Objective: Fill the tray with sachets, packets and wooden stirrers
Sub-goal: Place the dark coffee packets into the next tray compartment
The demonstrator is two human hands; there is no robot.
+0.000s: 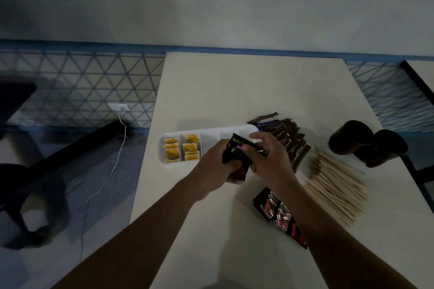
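A long white divided tray (211,132) lies on the table; its two left compartments hold yellow sachets (182,149), the others look bare. My left hand (211,169) grips a stack of black packets (234,159) just in front of the tray. My right hand (267,155) pinches the top black packet of that stack. Brown stick sachets (288,138) lie fanned out to the right of the tray. Wooden stirrers (338,190) are piled further right. More black and red packets (277,213) lie under my right forearm.
Two dark cups (366,142) lie on their sides near the right edge of the white table (258,82). The table's left edge drops to the floor, where a white cable (101,190) runs from a wall socket. A dark chair base sits at far left.
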